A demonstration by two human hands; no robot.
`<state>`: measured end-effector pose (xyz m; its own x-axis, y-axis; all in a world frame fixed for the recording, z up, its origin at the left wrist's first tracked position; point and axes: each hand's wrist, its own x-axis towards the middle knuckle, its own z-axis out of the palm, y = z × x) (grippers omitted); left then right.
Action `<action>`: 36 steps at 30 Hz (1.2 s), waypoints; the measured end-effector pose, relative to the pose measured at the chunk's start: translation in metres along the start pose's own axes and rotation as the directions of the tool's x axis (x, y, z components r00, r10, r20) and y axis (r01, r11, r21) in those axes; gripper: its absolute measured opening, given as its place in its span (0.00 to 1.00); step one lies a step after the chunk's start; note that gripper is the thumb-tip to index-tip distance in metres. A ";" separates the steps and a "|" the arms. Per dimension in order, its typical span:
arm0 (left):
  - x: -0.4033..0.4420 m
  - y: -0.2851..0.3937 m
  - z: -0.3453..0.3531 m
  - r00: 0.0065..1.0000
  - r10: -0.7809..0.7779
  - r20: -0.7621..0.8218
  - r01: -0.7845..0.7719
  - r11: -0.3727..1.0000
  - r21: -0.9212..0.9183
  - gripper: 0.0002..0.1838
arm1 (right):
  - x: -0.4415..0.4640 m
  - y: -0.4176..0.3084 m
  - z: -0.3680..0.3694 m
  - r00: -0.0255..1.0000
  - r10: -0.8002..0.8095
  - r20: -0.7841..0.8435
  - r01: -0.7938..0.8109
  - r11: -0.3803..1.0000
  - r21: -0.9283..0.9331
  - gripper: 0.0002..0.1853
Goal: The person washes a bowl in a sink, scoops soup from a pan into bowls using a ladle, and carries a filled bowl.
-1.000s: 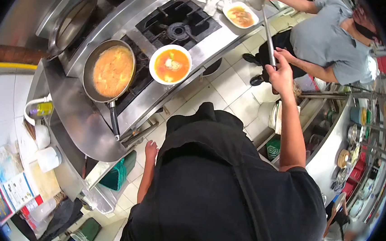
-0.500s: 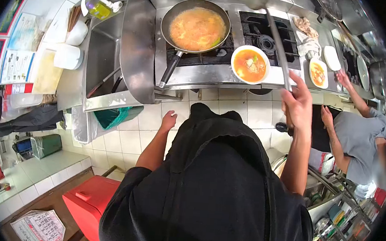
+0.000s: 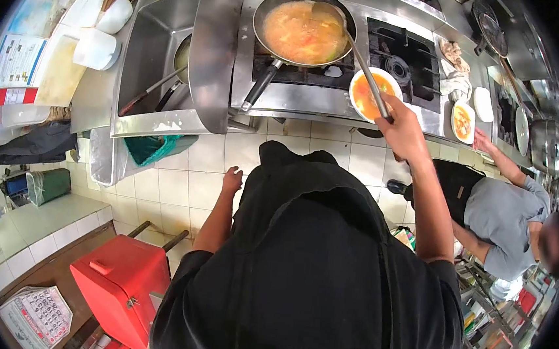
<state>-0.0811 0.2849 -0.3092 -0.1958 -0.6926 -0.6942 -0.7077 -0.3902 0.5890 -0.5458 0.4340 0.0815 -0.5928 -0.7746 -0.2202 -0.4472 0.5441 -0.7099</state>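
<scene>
My right hand [image 3: 402, 128] is wrapped round the handle of a long metal ladle [image 3: 365, 64]. The ladle's bowl dips into the orange, eggy soup [image 3: 297, 33] at the right side of a dark frying pan [image 3: 268, 50]. That pan sits on the stove with its black handle toward me. Just beyond my right hand, partly covered by it and the ladle's handle, is a white bowl [image 3: 356, 102] of orange soup on the stove's front ledge. My left hand [image 3: 232, 180] hangs low at my side over the floor, fingers loosely curled, holding nothing.
To the right, a co-worker in a grey shirt [image 3: 510, 206] reaches a hand [image 3: 485, 141] toward an oval white dish [image 3: 462, 123] of food. Cloths [image 3: 456, 77] lie beside the burner [image 3: 399, 69]. A steel sink [image 3: 162, 34] with pans and a red box [image 3: 120, 273] are on my left.
My right hand has lowered the ladle from above the back of the stove into the pan's soup. The co-worker's hand has moved down, close to the oval dish. My view has shifted slightly.
</scene>
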 end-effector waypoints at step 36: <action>0.008 0.021 0.004 0.997 0.061 0.046 -0.063 0.997 0.054 0.24 | -0.002 -0.029 -0.026 0.997 -0.053 -0.052 0.049 0.995 -0.084 0.26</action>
<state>-0.1003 0.2738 -0.3035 -0.2692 -0.6867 -0.6753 -0.7297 -0.3122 0.6083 -0.5492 0.4280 0.1198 -0.6020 -0.7848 -0.1475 -0.5302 0.5309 -0.6611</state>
